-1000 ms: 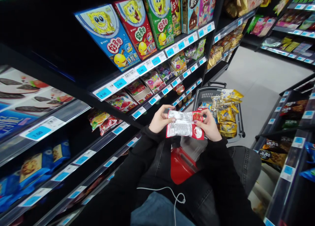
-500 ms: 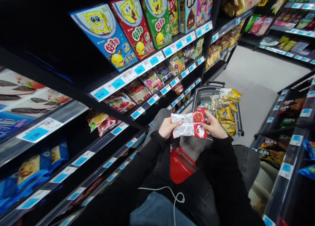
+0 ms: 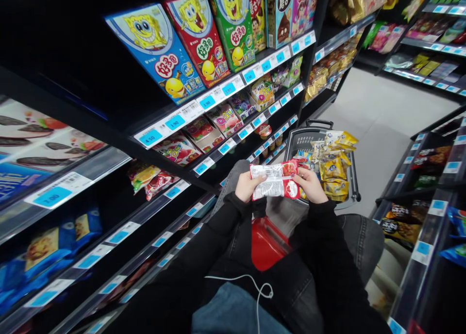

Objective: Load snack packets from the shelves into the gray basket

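Between my two hands is a red and white candy packet [image 3: 274, 181], its printed back and lengthwise seam turned up toward me. My left hand [image 3: 246, 185] grips its left end, thumb on top. At the other end my right hand [image 3: 310, 184] pinches the red edge, thumb on top as well; the fingers underneath are hidden. Just beyond my right hand stands a grey shopping basket [image 3: 296, 139] holding several yellow snack packets [image 3: 333, 168] and some red and blue ones. A red surface [image 3: 267, 246] shows between my legs.
Shelves [image 3: 214, 98] with price tags run along the left. They carry snack boxes [image 3: 156, 52], gummy candy packets [image 3: 224, 118] and blue cookie bags [image 3: 47, 246]. A lower shelf unit [image 3: 418, 212] stands close on the right. Pale floor [image 3: 374, 110] stretches beyond the basket.
My right hand has shifted slightly left and inward along the packet. The packet has moved a little left and up, and looks slightly bunched. The basket stays put.
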`<action>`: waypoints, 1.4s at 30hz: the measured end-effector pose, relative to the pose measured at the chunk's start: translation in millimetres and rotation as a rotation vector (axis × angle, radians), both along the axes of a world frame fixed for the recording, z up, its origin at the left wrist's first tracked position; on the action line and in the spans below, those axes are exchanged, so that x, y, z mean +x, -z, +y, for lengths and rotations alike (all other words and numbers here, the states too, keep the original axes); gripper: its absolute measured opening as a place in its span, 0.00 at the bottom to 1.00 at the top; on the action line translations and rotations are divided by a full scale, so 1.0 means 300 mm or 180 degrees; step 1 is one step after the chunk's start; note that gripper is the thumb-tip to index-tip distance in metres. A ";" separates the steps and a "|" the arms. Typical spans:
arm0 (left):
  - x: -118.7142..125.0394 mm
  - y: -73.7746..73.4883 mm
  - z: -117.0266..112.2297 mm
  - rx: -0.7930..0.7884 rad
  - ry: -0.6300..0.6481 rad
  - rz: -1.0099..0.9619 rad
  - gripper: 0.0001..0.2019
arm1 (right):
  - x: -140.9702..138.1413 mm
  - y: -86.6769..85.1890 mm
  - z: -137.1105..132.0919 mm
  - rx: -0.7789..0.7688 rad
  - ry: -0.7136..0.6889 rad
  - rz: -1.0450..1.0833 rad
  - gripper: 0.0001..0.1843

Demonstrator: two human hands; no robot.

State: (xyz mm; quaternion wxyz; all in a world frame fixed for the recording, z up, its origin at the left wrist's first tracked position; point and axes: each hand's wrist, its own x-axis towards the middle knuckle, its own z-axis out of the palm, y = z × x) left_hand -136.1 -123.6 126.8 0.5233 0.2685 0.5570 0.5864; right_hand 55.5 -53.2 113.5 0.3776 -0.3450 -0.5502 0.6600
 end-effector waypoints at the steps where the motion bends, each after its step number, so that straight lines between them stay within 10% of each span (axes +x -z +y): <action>1: 0.003 0.005 0.003 -0.0023 -0.0042 -0.0127 0.25 | -0.003 0.003 0.000 -0.0086 0.0012 0.0049 0.14; 9: 0.006 0.056 0.009 -0.0191 0.0043 -0.0876 0.24 | -0.030 0.019 -0.001 -0.1180 0.0219 0.0096 0.15; 14: -0.008 0.037 -0.008 -0.0619 0.0979 -0.1480 0.26 | -0.045 0.045 0.000 -0.0707 0.0463 -0.0479 0.17; 42: 0.008 0.040 0.001 -0.0364 0.0583 -0.0789 0.26 | -0.084 0.020 -0.034 -0.0903 0.0095 -0.0204 0.21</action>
